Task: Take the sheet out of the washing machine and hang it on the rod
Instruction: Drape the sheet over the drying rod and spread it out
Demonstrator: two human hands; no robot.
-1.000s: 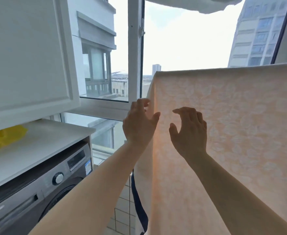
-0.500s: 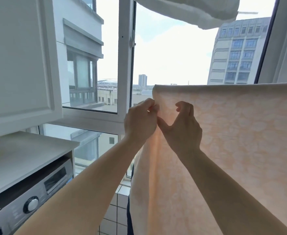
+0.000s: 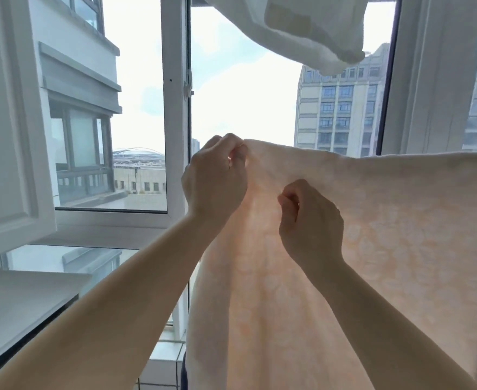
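Sunlit window, left hand [image 3: 214,181] and right hand [image 3: 310,220] pinching sheet [image 3: 386,235]

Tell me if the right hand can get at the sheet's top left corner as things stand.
Probably yes: the right hand grips the sheet just below that corner, nothing between them, though the left hand already pinches it.

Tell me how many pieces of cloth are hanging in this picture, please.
2. The peach sheet hangs in front, its left top corner pinched by the left hand, the right hand gripping just below. A white cloth hangs at the top. Others may be out of frame.
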